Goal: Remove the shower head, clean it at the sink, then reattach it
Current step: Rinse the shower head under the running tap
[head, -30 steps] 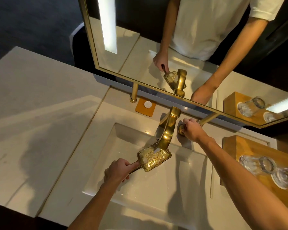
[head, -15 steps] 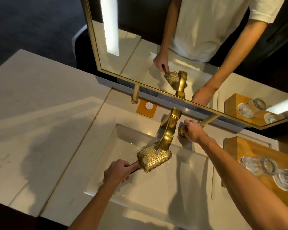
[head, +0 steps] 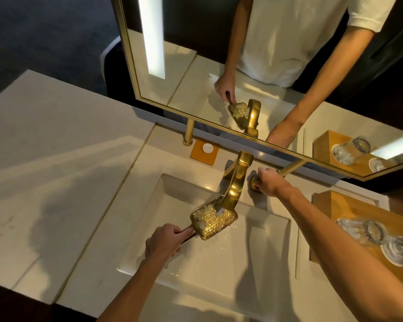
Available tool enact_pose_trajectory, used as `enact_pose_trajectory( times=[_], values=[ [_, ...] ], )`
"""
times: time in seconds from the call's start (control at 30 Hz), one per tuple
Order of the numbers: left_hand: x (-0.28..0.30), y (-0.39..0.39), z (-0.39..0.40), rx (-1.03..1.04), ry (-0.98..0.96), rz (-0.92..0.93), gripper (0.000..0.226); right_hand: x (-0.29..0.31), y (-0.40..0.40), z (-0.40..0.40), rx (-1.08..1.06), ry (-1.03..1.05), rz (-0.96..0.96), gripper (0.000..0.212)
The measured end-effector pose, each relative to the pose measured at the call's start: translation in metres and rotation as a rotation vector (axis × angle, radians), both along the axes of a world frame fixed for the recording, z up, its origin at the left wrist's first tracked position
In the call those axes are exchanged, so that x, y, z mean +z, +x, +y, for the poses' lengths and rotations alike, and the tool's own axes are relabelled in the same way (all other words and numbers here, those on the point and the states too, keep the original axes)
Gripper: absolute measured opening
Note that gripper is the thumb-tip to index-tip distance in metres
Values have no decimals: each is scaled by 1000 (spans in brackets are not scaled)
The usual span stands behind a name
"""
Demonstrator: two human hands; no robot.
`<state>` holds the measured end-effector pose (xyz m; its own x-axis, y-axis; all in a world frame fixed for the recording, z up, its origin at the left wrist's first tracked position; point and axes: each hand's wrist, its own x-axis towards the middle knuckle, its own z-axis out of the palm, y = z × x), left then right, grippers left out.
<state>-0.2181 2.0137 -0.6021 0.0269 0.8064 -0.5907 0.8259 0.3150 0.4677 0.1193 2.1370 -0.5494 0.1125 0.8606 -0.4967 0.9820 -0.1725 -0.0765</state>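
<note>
A gold rectangular shower head (head: 213,220) lies face up over the white sink basin (head: 219,263), right under the spout of the gold faucet (head: 236,182). Water runs from the spout onto its face and splashes. My left hand (head: 164,240) grips the shower head's handle from the lower left. My right hand (head: 269,181) grips the gold tap handle (head: 254,182) to the right of the faucet; my fingers hide most of that handle.
A gold-framed mirror (head: 219,66) stands behind the sink on gold posts. An orange coaster with a white disc (head: 204,150) lies at the back left. A wooden tray (head: 358,219) with clear glasses (head: 368,231) sits at the right. White counter (head: 44,159) stretches left.
Both hands keep their grips. The shower head stays under the running water, and the view has shifted only slightly.
</note>
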Motion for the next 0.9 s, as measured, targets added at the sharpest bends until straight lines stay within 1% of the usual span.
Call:
enact_pose_trajectory(
  times=[0.2,0.37,0.7,0.9],
  values=[
    [4,1,0,18,21,-16,61,-4,0,-1,-34,41,15,31],
    [4,2,-2,43,18,-26,62,-5,-7,0,-114,59,6,29],
    [7,-4,-14,72,19,-12,67,-2,-15,4,-150,4,4,28],
    [12,-3,-17,83,25,-11,65,2,-22,0,-298,50,-11,33]
  ],
)
